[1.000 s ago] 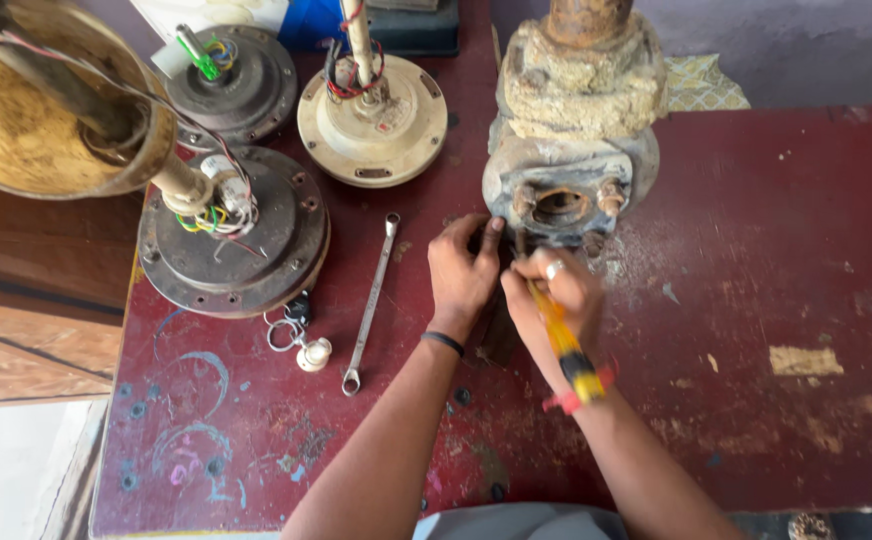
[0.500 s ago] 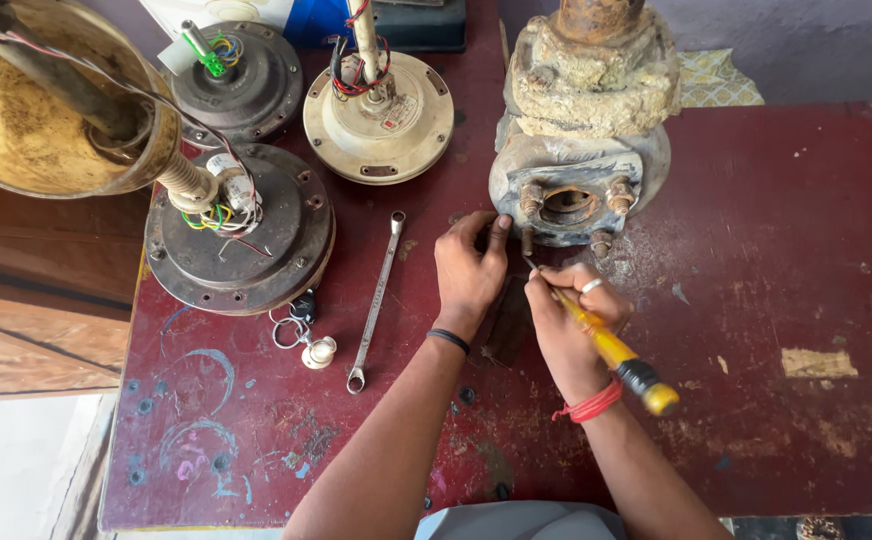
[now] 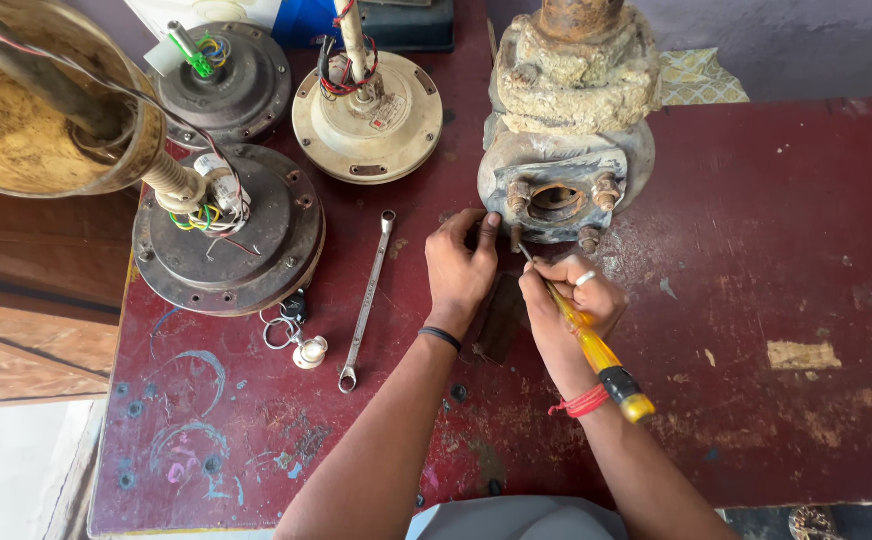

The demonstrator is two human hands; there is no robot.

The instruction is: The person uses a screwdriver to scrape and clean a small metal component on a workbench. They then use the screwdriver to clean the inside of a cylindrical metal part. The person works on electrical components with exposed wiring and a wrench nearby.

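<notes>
My right hand (image 3: 568,298) grips a yellow-handled screwdriver (image 3: 596,348); its tip points up at the lower left of a rusty, crusted water pump (image 3: 568,150) standing on the dark red table (image 3: 776,260). My left hand (image 3: 459,265) rests on the table with its fingers against the pump's left base. A dark flat piece lies under and between my hands. The pump's flange with bolts faces me.
A long ring spanner (image 3: 365,300) lies left of my left hand, next to a key ring (image 3: 291,330). Three ceiling fan motors (image 3: 226,235) (image 3: 368,105) (image 3: 226,75) with loose wires sit at the back left, beside a brass-coloured bowl (image 3: 36,110). The table's right side holds only scuffs.
The screwdriver handle has swung from pointing down toward me to pointing lower right, while the tip stays at the pump base. My left hand has stayed against the pump.
</notes>
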